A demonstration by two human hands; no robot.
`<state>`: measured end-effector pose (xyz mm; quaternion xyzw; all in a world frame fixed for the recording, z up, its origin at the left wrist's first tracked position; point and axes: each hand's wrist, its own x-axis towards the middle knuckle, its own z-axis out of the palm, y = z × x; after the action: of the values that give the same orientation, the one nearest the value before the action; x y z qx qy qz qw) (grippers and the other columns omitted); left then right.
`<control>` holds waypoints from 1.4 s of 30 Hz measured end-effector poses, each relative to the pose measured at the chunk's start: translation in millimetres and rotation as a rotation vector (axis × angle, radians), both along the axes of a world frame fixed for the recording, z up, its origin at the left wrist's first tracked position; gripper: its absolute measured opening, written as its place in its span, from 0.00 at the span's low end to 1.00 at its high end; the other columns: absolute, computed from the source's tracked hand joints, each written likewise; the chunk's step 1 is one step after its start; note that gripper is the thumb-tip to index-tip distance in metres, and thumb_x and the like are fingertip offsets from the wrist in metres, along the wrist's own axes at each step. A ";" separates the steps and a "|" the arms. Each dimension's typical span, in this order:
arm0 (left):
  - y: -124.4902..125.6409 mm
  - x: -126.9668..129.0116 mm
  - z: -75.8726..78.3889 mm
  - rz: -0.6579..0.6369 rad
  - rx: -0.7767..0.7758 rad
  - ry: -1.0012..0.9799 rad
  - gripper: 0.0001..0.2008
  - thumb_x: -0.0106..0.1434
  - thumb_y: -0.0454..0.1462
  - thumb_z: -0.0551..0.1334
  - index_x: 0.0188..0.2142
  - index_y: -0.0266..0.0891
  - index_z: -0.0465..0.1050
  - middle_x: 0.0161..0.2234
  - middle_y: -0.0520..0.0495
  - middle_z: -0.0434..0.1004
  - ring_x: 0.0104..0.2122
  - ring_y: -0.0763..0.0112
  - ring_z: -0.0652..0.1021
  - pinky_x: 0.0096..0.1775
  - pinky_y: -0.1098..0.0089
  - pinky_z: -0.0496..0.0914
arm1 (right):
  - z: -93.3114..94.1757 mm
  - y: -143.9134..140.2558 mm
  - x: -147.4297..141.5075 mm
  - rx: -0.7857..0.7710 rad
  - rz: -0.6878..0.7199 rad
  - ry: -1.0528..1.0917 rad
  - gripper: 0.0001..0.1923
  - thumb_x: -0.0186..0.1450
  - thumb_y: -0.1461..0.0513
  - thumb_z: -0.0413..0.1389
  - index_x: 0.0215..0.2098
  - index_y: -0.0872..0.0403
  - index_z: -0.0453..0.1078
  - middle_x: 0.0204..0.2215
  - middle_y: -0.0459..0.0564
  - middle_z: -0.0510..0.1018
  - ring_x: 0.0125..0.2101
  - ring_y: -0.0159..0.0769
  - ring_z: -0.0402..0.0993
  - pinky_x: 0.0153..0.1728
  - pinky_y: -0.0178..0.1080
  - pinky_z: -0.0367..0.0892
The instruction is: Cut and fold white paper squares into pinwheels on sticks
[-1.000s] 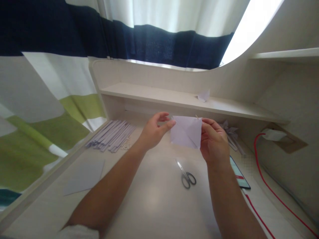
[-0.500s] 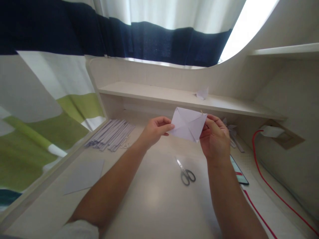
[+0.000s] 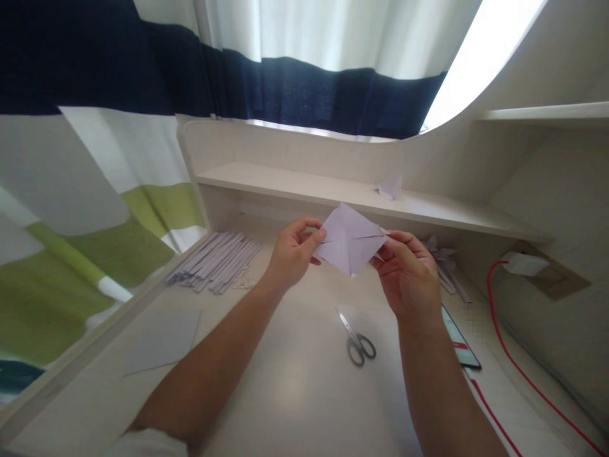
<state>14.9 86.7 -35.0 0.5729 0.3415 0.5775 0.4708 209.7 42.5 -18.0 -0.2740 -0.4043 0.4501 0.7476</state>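
We pinch the creased white paper square (image 3: 349,240) at opposite corners, left hand (image 3: 291,254) and right hand (image 3: 410,277) each closed on it, holding it in the air above the pale desk's (image 3: 295,381) middle, over the grey-handled scissors (image 3: 358,336). To fold cleanly, we'd best keep both pinches light and let the existing creases guide it.

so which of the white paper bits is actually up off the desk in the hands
The creased square sheet, pinched between the left hand and right hand. The flat sheet and the folded strips lie on the desk; a small scrap sits on the shelf.
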 end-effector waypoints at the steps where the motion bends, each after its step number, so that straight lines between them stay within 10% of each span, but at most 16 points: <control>1: -0.1 -0.6 0.4 0.006 0.008 0.005 0.15 0.61 0.48 0.69 0.42 0.42 0.76 0.31 0.51 0.82 0.29 0.70 0.80 0.25 0.73 0.76 | 0.2 -0.5 -0.5 -0.003 0.004 -0.007 0.06 0.58 0.66 0.69 0.32 0.51 0.78 0.33 0.47 0.87 0.34 0.37 0.85 0.36 0.42 0.82; 25: -24.4 -10.6 24.1 0.005 0.155 0.159 0.06 0.63 0.38 0.66 0.39 0.43 0.80 0.29 0.52 0.82 0.25 0.72 0.77 0.26 0.73 0.68 | -0.3 -12.1 -4.3 0.049 -0.041 -0.213 0.04 0.59 0.65 0.69 0.32 0.51 0.80 0.30 0.47 0.86 0.31 0.35 0.83 0.36 0.39 0.80; 42: -46.8 -11.6 34.1 0.112 0.415 0.320 0.09 0.68 0.34 0.64 0.43 0.45 0.84 0.42 0.49 0.87 0.41 0.66 0.83 0.41 0.70 0.76 | 10.2 -40.9 -10.4 0.198 -0.167 -0.540 0.07 0.58 0.65 0.72 0.34 0.49 0.83 0.31 0.47 0.85 0.31 0.36 0.82 0.35 0.38 0.79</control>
<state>3.3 39.9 -0.9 0.7212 0.3171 0.5625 0.2506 199.3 1.6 -7.8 -0.3419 -0.6064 0.2562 0.6706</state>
